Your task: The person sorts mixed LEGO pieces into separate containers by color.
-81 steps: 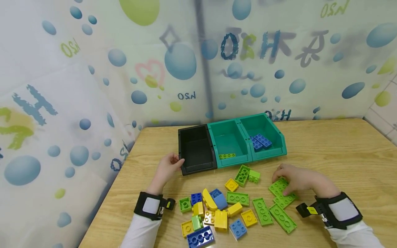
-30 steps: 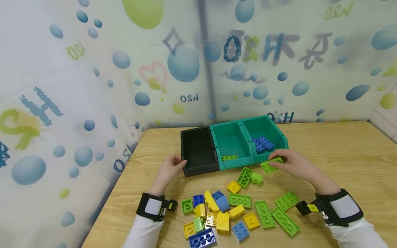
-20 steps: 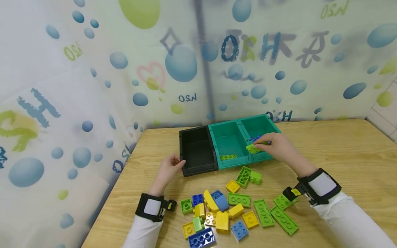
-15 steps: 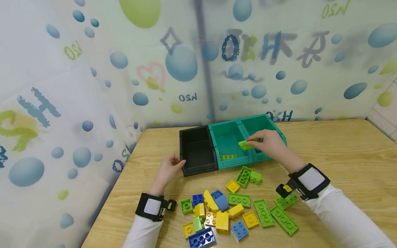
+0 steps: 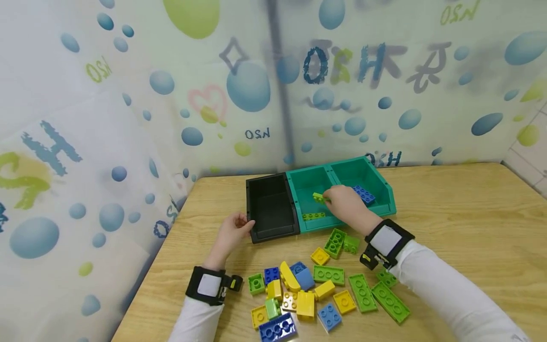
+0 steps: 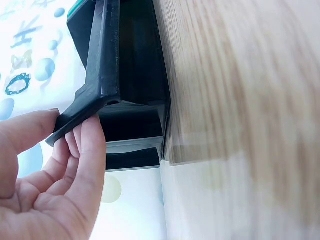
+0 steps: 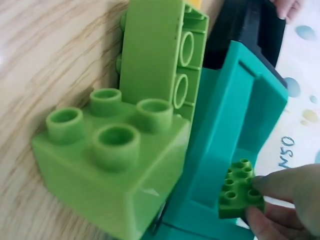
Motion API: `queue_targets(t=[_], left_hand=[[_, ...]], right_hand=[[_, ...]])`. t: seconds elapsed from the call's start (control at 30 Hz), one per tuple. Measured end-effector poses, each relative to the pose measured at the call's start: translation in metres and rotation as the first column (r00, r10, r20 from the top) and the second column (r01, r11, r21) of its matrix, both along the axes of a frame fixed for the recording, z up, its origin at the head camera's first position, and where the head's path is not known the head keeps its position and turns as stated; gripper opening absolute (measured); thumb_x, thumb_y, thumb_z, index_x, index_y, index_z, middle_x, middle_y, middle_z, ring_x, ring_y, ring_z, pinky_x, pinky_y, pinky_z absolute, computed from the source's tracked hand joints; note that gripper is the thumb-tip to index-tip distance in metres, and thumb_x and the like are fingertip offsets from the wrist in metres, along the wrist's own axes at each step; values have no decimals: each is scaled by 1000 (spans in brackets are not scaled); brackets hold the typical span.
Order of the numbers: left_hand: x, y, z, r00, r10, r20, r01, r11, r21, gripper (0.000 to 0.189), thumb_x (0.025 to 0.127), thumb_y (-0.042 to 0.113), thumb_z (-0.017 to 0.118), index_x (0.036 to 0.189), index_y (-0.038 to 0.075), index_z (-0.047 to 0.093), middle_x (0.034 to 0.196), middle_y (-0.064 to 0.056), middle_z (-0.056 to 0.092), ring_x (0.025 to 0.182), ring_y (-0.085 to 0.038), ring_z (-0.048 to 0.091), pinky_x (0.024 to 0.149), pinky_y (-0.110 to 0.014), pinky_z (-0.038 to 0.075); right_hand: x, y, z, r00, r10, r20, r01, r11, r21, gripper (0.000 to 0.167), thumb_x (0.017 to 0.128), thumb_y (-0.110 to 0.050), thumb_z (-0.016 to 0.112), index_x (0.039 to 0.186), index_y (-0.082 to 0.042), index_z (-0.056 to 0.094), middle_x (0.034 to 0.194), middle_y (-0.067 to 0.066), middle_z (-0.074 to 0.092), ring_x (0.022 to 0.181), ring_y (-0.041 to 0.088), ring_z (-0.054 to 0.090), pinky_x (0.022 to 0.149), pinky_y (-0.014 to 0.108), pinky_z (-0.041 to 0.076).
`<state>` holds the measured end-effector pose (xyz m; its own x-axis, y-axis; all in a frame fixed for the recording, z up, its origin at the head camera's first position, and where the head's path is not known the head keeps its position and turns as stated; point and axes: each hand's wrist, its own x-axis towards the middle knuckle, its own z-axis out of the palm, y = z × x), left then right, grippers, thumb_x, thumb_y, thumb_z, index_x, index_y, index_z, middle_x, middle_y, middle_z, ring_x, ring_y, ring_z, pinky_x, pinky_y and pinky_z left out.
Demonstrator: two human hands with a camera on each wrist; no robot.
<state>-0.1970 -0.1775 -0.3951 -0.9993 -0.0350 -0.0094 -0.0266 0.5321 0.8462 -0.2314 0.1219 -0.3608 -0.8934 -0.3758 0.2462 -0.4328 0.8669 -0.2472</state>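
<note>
My right hand (image 5: 345, 203) pinches a light green toy building brick (image 7: 238, 192) over the middle teal bin (image 5: 304, 182). Below that brick, another green brick (image 5: 314, 216) lies by the bin's front wall. In the left wrist view, the thumb and fingers of my left hand (image 6: 55, 175) pinch the rim of the black bin (image 6: 102, 75). This bin (image 5: 271, 209) joins the teal ones at their left side. Blue bricks (image 5: 364, 194) lie in the right teal bin (image 5: 382, 187), partly hidden behind my right hand.
Loose green, yellow and blue bricks lie on the wooden table (image 5: 461, 213) in front of the bins. A hollow green brick (image 5: 335, 242) and a small green block (image 7: 115, 160) are nearest the teal bins. A patterned curtain (image 5: 363, 95) hangs behind.
My right hand picked up a green brick from the right side of the table and carried it left, past the right teal bin, over the middle one. My left hand stayed at the black bin.
</note>
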Motion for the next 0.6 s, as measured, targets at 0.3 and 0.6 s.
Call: queue_targets(t=[0.3,0.6], left_hand=[[-3,-1,2,1000,0,-2,0,1000,-17,16,90,14,64,90,1,54,82,-8,55,72,-16,58,70,-33,58],[-2,-1,2,1000,-7,7,8,1000,-23,16,90,14,64,89,2,53,80,-7,53,72,-16,59,70,-33,58]], right_hand=[[-4,-10,-6,999,-1,41,-1,999,44,11,91,0,57,90,2,68,83,13,67,74,21,63,69,34,56],[-3,-17,-13,996,22,84,-31,993,112,20,88,12,52,99,3,67,93,16,68,85,27,66,75,37,57]])
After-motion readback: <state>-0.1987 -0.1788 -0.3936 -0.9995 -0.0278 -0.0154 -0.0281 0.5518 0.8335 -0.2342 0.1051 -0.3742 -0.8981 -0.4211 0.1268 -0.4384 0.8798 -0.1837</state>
